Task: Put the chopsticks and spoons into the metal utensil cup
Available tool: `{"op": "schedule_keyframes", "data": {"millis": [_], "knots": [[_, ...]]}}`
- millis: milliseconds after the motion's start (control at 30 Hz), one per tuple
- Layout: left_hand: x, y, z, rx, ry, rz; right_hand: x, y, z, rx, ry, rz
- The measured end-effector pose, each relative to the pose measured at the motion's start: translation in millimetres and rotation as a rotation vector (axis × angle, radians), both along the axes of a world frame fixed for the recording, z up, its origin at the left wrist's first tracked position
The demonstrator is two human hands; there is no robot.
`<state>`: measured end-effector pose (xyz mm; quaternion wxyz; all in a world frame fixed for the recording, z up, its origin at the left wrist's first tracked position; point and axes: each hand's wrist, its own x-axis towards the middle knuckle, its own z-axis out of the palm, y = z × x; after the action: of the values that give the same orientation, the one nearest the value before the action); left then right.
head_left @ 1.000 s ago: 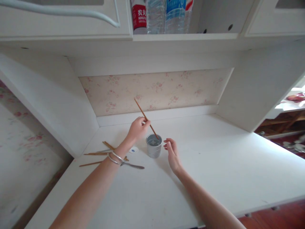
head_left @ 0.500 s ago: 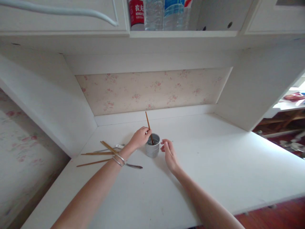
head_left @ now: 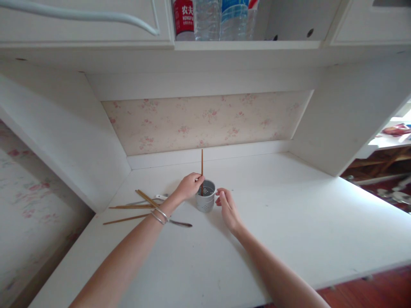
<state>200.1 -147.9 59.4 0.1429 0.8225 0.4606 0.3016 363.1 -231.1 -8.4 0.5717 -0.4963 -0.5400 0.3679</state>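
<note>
My left hand (head_left: 190, 186) pinches a brown wooden chopstick (head_left: 202, 161), which stands nearly upright with its lower end inside a grey perforated utensil holder (head_left: 205, 204). Just right of the holder is my right hand (head_left: 227, 206), fingers loosely curled but apart, with nothing seen in it. Several more chopsticks (head_left: 128, 207) lie on the tabletop to the left, partly behind my left wrist. Among them are a utensil with a white end (head_left: 161, 196) and a dark metal handle (head_left: 181, 223), whose other parts my forearm hides.
The white tabletop (head_left: 289, 205) runs between side panels, with a floral wall panel (head_left: 205, 122) behind. Overhead, a cabinet shelf (head_left: 247, 45) holds plastic bottles (head_left: 208, 21). A red floor (head_left: 369, 286) shows past the front edge.
The chopstick in my left hand has gone from leaning left to nearly vertical, its lower end shifting toward the holder's left side. My right hand has barely moved.
</note>
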Motion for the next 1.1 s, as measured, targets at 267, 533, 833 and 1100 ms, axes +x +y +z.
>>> {"op": "schedule_keyframes", "data": {"millis": [267,533,833,1100], "knots": [[-2,0,2.9,-0.017,-0.041,-0.018,-1,-2,3,0.002,0.015,0.020],[-1,0,-0.9,-0.149,-0.105,-0.043,0,2,-5,-0.002,0.017,-0.002],[-5,-49,-14.8,-0.452,-0.700,-0.070,1,1,-5,-0.004,0.008,-0.035],[16,-67,-48.9,-0.415,-0.861,-0.036,0,0,-2,-0.015,-0.109,-0.035]]}}
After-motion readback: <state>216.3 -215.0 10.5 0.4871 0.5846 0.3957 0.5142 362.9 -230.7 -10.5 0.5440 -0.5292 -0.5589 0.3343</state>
